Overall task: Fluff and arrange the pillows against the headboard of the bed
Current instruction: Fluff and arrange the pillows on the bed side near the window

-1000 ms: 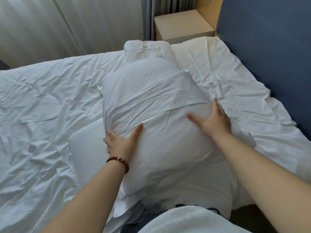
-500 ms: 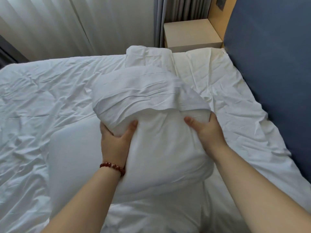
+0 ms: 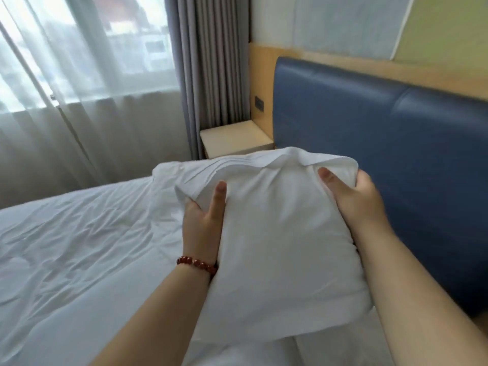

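A white pillow (image 3: 277,247) is held up in the air above the bed, in front of the blue padded headboard (image 3: 383,154). My left hand (image 3: 204,228), with a red bead bracelet on its wrist, grips the pillow's left side, thumb on the front. My right hand (image 3: 353,202) grips its upper right corner, thumb pressed into the fabric. The pillow's top edge is bunched between both hands. The second pillow seen earlier is hidden from view.
A wrinkled white duvet (image 3: 79,247) covers the bed to the left. A beige bedside shelf (image 3: 235,138) sits beside the headboard, under a wall socket (image 3: 259,103). Grey curtains (image 3: 211,62) and sheer curtains (image 3: 79,101) hang behind.
Both hands went from pressing on the pillow to gripping it, then lifted it off the bed and up toward the headboard. My view rose with it.
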`<state>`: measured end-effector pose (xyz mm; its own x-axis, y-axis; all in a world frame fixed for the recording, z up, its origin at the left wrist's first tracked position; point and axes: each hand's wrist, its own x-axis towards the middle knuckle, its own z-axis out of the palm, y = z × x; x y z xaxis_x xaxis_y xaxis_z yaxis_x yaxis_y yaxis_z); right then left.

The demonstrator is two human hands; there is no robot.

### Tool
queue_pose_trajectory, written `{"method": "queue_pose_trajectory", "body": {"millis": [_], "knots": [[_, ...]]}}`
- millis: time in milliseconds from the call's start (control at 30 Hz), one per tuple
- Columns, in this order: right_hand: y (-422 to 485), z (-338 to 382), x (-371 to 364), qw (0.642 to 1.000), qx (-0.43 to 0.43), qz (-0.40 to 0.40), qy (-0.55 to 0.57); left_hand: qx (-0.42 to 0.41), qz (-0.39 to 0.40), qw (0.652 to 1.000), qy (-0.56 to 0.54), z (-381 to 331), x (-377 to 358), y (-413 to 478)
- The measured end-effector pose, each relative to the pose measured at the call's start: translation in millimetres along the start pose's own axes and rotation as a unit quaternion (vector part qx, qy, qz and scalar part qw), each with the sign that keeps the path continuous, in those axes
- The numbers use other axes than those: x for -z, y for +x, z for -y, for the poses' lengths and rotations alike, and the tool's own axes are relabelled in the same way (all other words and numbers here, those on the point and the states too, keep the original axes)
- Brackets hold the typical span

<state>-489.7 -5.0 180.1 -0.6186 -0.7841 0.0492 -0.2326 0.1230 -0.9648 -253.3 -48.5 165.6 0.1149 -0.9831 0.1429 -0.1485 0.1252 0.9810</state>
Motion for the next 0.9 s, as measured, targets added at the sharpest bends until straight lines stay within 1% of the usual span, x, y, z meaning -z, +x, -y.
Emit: {"method": "queue_pose_trajectory", "body": {"millis": [100, 167, 233, 300, 367, 433, 467, 500, 533, 567, 600, 633, 667, 700, 800, 867, 900], "knots": [[1.5, 19.9, 24.5, 0.992, 0.005, -0.003, -0.128, 0.028, 0.104, 0.994, 0.010, -18.1, -16.6, 13.8], [0.3, 17.5, 27.1, 0.979, -0.015, 0.014, -0.203, 0.080, 0.157, 0.984, 0.035, -23.1, -29.0, 26.0], [-1.9, -0.9, 23.7, 0.970, -0.060, 0.018, -0.234, 0.099, 0.206, 0.971, 0.073, -21.5, -39.8, 30.8], [-3.8, -26.1, 21.8, 0.957, -0.115, 0.001, -0.266, 0.094, 0.265, 0.952, 0.117, -19.5, -46.0, 23.0], [-3.5, -44.0, 24.2, 0.943, -0.147, -0.022, -0.298, 0.082, 0.307, 0.934, 0.162, -17.5, -45.9, 9.5], [0.8, -52.3, 27.9, 0.939, -0.146, -0.047, -0.308, 0.054, 0.299, 0.930, 0.208, -11.1, -37.4, -6.6], [4.0, -53.0, 28.9, 0.938, -0.139, -0.057, -0.311, 0.007, 0.266, 0.932, 0.246, -8.8, -30.1, -19.3], [7.7, -52.5, 28.5, 0.938, -0.127, -0.060, -0.316, -0.074, 0.223, 0.932, 0.277, -6.1, -22.6, -37.2], [11.1, -50.9, 26.9, 0.939, -0.115, -0.056, -0.319, -0.178, 0.192, 0.921, 0.289, -2.1, -17.7, -56.9], [15.8, -50.0, 25.3, 0.942, -0.105, -0.050, -0.316, -0.273, 0.187, 0.894, 0.304, 5.1, -17.1, -76.2], [21.3, -49.0, 23.8, 0.946, -0.095, -0.039, -0.306, -0.347, 0.189, 0.857, 0.330, 19.6, -21.1, -91.9], [27.5, -47.5, 22.1, 0.952, -0.083, -0.027, -0.293, -0.390, 0.193, 0.822, 0.367, 33.3, -27.7, -101.7], [35.0, -46.0, 20.6, 0.958, -0.072, -0.018, -0.278, -0.405, 0.192, 0.796, 0.407, 44.9, -36.3, -101.8], [43.3, -44.2, 20.0, 0.963, -0.061, -0.011, -0.261, -0.400, 0.187, 0.783, 0.438, 53.5, -45.7, -93.9], [68.9, -36.4, 23.6, 0.976, -0.033, 0.018, -0.214, -0.384, 0.147, 0.777, 0.476, 59.0, -72.8, -47.8], [80.5, -29.3, 30.5, 0.967, -0.004, 0.035, -0.251, -0.381, 0.129, 0.768, 0.499, 51.8, -92.6, -17.1], [83.6, -27.6, 36.1, 0.956, 0.048, 0.026, -0.290, -0.377, 0.124, 0.765, 0.508, 46.1, -103.8, -3.8]]}}
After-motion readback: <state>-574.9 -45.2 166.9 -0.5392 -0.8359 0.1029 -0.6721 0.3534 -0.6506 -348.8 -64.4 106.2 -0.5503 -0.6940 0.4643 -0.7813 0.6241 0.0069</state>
